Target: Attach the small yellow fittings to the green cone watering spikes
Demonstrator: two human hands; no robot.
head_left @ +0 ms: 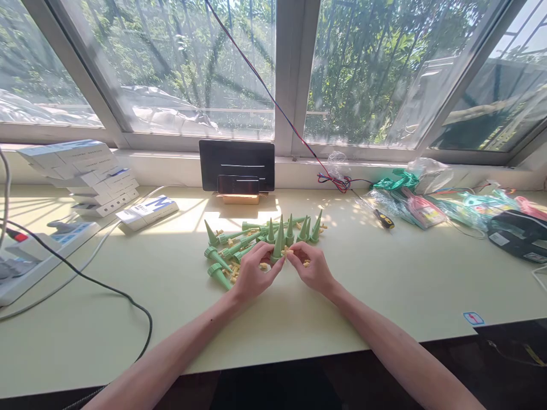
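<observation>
Upright between my hands is a green plastic plant watering spike (278,242), with my left hand (256,267) closed around its lower part. My right hand (311,266) pinches a small yellow valve piece (287,250) against the spike's right side. Whether the valve piece is seated in the spike, I cannot tell. Behind my fingers several more green spikes (316,228) stand on their wide ends. Other spikes (219,275) lie on their sides to the left, with loose yellow valve pieces (235,273) scattered among them.
At the back, a black tablet (237,154) stands behind a phone (238,184) on a small stand. Stacked white boxes (98,171), a power strip (51,262) and a black cable (115,291) occupy the left. A screwdriver (383,219), plastic bags (423,208) and a black case (519,234) lie right.
</observation>
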